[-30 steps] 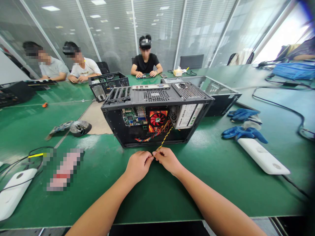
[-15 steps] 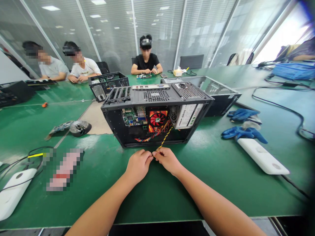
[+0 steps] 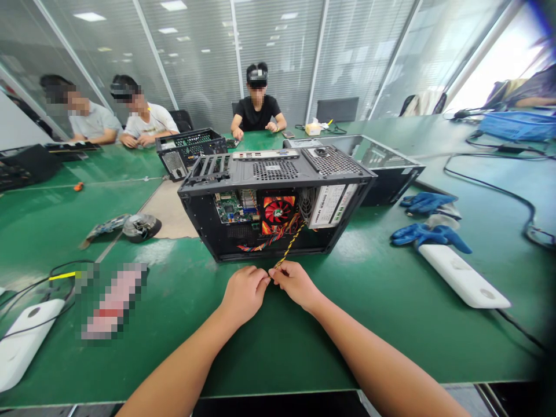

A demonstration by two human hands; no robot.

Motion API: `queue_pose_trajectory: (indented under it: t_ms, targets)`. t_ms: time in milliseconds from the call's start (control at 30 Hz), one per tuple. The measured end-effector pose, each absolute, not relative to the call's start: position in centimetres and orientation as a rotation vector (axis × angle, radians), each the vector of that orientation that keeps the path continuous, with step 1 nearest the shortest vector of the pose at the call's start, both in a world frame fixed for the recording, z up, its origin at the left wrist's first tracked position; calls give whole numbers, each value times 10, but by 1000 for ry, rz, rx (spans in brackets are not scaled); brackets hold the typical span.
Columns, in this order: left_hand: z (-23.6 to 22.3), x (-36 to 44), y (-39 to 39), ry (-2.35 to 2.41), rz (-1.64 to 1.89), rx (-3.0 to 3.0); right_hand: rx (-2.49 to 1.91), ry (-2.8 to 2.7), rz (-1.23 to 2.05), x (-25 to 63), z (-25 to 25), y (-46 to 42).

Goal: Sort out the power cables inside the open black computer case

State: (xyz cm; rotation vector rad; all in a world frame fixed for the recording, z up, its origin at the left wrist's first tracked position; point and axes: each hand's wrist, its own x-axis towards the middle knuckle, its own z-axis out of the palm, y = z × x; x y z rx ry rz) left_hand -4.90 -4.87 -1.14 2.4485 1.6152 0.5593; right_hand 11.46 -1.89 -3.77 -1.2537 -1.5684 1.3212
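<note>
A black computer case lies in front of me with its side open, showing a green motherboard, a red fan and a white-labelled power supply. From beside the fan, a twisted yellow-and-black cable runs out over the case's near edge. My right hand pinches this cable between thumb and fingers. Touching it at the fingertips, my left hand is closed on the cable's end, which the fingers mostly hide. A bundle of multicoloured wires hangs inside the case.
Blue gloves and a white power strip lie at right. Another power strip and a blurred pink item are at left. Behind stand more computer cases. A coworker sits across the green table.
My hands and the cable stay nearly still. Across the table, the coworker's hands have moved apart, and the board in front of them has shifted left, partly behind the case.
</note>
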Motion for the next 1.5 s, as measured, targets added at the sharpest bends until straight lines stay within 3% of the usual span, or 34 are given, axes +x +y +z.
queue_pose_trajectory:
  t_ms: [267, 700, 1133, 1500]
  targets:
    - [-10, -48, -51, 1555, 673, 2405, -1280, -1505, 1352, 114, -35, -19]
    - [-10, -47, -51, 1572, 518, 2430, -1277, -1583, 1306, 116, -38, -18]
    - [-10, -49, -50, 1527, 714, 2350, -1266, -1488, 1371, 114, -34, -19]
    - [-12, -48, -50, 1563, 555, 2400, -1282, -1566, 1319, 116, -39, -17]
